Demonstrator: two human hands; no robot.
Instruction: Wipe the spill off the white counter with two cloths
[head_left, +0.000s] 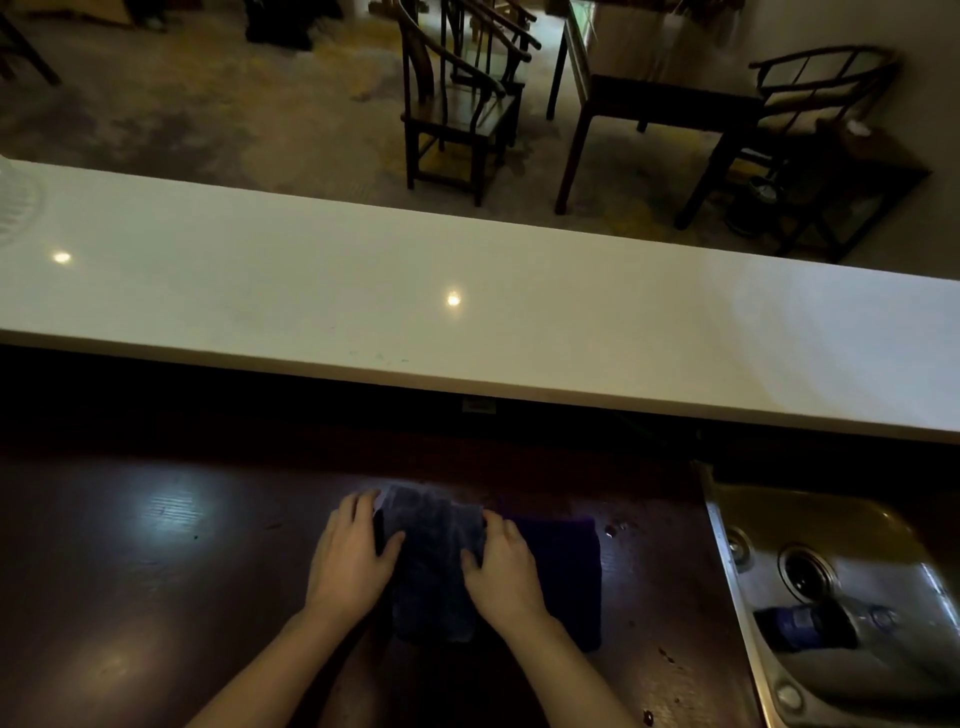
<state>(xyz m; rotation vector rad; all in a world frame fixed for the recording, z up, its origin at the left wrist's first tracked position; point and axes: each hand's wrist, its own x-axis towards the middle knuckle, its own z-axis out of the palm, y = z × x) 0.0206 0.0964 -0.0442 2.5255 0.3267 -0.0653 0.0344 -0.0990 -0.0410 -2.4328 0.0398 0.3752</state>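
A grey-blue cloth (431, 561) lies folded on the dark wooden worktop (156, 571). My left hand (350, 556) presses on its left edge with fingers curled over it. My right hand (501, 564) grips its right edge. A purple cloth (563, 566) lies flat just to the right, partly under my right hand. The long white counter (467, 312) runs across the view above the worktop. It shines with two lamp reflections, and faint small marks show near its front edge. No clear spill is visible on it.
A steel sink (831, 571) sits at the right with a plastic bottle (810, 626) lying in it. Small dark drops dot the worktop near the sink. Wooden chairs (457, 104) and a dark table (649, 98) stand on the floor beyond the counter.
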